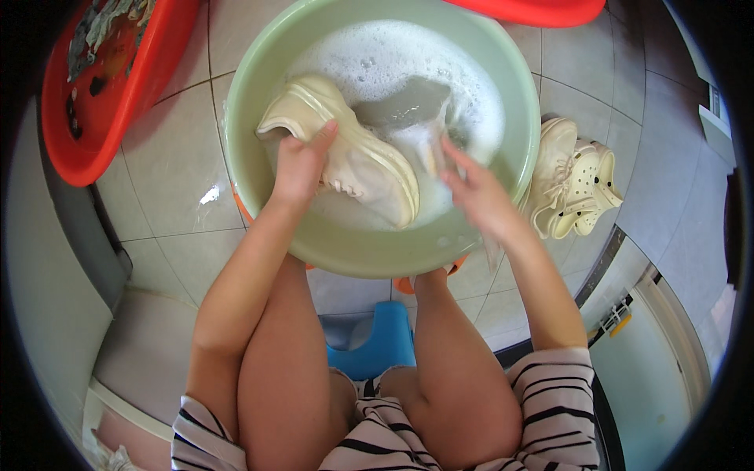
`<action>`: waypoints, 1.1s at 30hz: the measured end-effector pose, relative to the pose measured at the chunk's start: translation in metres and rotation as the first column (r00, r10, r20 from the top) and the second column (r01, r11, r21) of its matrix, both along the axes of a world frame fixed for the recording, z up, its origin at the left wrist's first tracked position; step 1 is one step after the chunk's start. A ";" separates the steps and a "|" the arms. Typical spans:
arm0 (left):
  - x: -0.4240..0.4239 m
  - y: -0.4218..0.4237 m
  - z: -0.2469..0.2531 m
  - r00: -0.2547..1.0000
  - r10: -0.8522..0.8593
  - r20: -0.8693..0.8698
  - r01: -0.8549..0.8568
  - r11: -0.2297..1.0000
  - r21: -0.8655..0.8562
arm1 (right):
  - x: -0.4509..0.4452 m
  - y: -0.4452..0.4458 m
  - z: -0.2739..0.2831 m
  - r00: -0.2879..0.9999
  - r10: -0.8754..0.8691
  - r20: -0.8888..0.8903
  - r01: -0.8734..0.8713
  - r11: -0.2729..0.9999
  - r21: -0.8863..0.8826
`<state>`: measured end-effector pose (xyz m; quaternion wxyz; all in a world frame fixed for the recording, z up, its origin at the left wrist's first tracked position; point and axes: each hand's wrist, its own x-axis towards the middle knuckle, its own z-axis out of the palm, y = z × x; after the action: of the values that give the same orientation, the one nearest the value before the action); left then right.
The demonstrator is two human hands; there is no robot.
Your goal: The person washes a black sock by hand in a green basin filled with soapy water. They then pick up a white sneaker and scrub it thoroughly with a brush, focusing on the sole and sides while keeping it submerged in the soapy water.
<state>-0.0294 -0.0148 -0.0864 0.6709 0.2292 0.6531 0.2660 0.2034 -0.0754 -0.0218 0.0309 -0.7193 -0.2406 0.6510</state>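
Note:
Tilted on its side over soapy water, a cream lace-up sneaker (368,156) shows the edge of its thick sole. My left hand (300,165) grips it near the heel opening, thumb against the sole side. To its right, my right hand (480,191) is blurred by motion and holds a pale, partly translucent brush (434,147); the exact shape of its head is unclear. Water splashes up around the brush. Both hands are over a large light-green plastic basin (377,259), where white foam (377,47) covers much of the water.
A red tub (106,156) holding wet cloths stands at upper left. Part of another red tub (542,15) shows at the top. Cream shoes, one sneaker (554,147) and perforated clogs (586,176), sit right of the basin on the tiled floor (171,194). A blue stool (377,347) is between my legs.

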 end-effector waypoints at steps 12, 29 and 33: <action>-0.005 0.002 -0.010 0.989 -0.139 -0.045 0.132 0.983 -0.126 | -0.037 -0.012 -0.008 0.993 0.112 0.026 -0.113 0.907 0.406; -0.001 0.004 -0.001 0.991 -0.129 -0.041 0.122 0.983 -0.136 | -0.027 -0.045 -0.003 0.991 0.052 0.121 -0.089 0.941 0.327; 0.006 -0.003 0.002 0.997 0.024 0.071 -0.018 0.996 -0.084 | -0.032 -0.013 -0.006 0.987 -0.093 0.131 0.020 0.879 0.476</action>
<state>-0.0233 -0.0181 -0.0845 0.6999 0.1845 0.6416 0.2538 0.1716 -0.0879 -0.0274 0.2065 -0.7434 -0.3727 0.5155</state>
